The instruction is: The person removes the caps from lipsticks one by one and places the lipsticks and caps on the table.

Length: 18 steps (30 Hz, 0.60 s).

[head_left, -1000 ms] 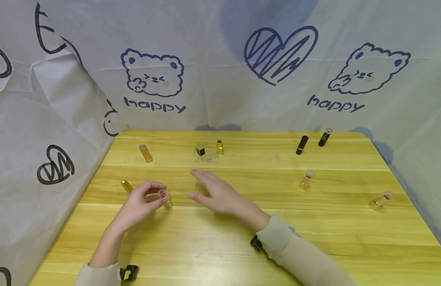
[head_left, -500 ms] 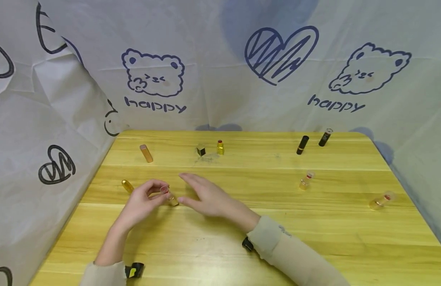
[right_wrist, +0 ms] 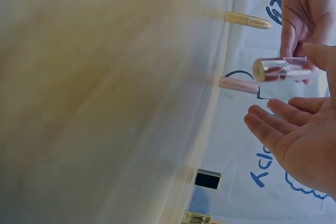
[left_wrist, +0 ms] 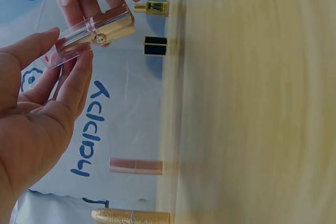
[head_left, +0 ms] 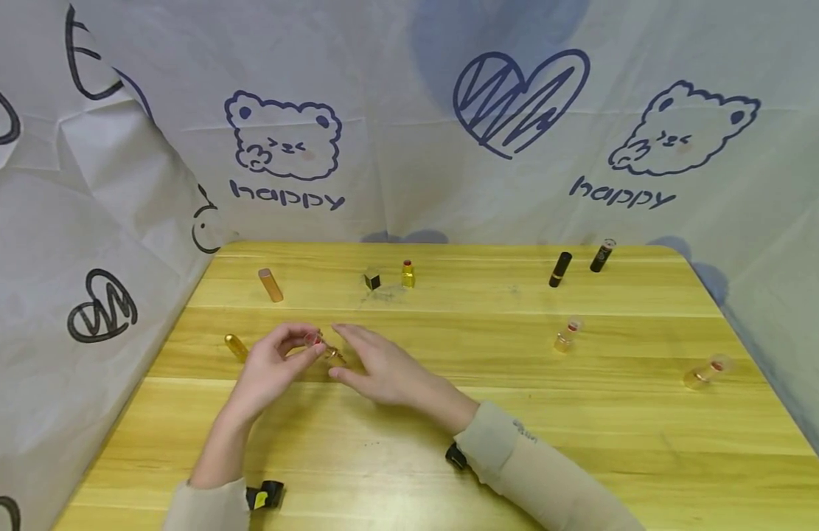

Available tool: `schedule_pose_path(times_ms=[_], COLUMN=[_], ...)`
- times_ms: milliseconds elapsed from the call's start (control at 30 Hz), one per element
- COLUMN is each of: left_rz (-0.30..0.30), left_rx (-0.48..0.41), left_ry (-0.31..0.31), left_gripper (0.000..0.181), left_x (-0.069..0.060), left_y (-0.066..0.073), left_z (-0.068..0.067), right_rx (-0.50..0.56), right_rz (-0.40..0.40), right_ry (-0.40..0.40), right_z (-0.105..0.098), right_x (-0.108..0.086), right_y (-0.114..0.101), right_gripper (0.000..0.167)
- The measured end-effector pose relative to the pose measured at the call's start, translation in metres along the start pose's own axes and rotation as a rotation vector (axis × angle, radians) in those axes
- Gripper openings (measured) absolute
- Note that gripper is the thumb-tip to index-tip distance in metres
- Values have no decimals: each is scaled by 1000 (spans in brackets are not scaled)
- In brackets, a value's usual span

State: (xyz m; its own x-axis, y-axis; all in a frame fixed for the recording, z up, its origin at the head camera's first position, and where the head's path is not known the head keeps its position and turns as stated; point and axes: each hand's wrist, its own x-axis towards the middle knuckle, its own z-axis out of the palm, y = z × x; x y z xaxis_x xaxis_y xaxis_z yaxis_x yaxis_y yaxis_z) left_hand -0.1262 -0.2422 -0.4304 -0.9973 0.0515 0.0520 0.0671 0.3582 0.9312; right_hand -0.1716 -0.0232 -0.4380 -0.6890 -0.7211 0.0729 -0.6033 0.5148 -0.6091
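My left hand (head_left: 276, 369) pinches the clear cap end of a lipstick (left_wrist: 113, 25) between thumb and fingers. The lipstick has a shiny gold base and is held tilted above the table, the base pointing toward my right hand (head_left: 392, 369). In the head view the right hand has its fingers extended, thumb apart, close around the lipstick's base. In the right wrist view its fingers (right_wrist: 278, 124) lie spread beside the lipstick without curling round it; whether the thumb touches it I cannot tell.
On the wooden table (head_left: 396, 472) stand a gold bullet-shaped lipstick (head_left: 236, 346), a rose-gold tube (head_left: 271, 285), a small black-and-gold cap (head_left: 372, 281) and an uncapped gold lipstick (head_left: 408, 274). Two black tubes (head_left: 560, 270) and two clear-capped lipsticks (head_left: 565, 338) stand to the right. A printed cloth (head_left: 396, 147) hangs behind.
My left hand has lifted the lipstick and carried it rightward and away from me, tilting it further. The right hand has moved left to meet its base.
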Motion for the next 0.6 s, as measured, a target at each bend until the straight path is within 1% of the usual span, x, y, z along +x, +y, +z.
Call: schedule_pose_path(times_ms=[200,367,600], left_rz=[5,16,54], left_rx=[-35,-52,-84], left_ry=[22,33,33], left_gripper=[39,38,36], left_x=[4,7,10], left_y=[6,8,9], left_z=[6,9,12], right_rx=[5,-1,23], right_rz=[10,0,0], right_ry=[39,77,115], right_z=[0,0,1], right_x=[0,-1,-1], right_y=[0,0,2], right_gripper=[67,59,48])
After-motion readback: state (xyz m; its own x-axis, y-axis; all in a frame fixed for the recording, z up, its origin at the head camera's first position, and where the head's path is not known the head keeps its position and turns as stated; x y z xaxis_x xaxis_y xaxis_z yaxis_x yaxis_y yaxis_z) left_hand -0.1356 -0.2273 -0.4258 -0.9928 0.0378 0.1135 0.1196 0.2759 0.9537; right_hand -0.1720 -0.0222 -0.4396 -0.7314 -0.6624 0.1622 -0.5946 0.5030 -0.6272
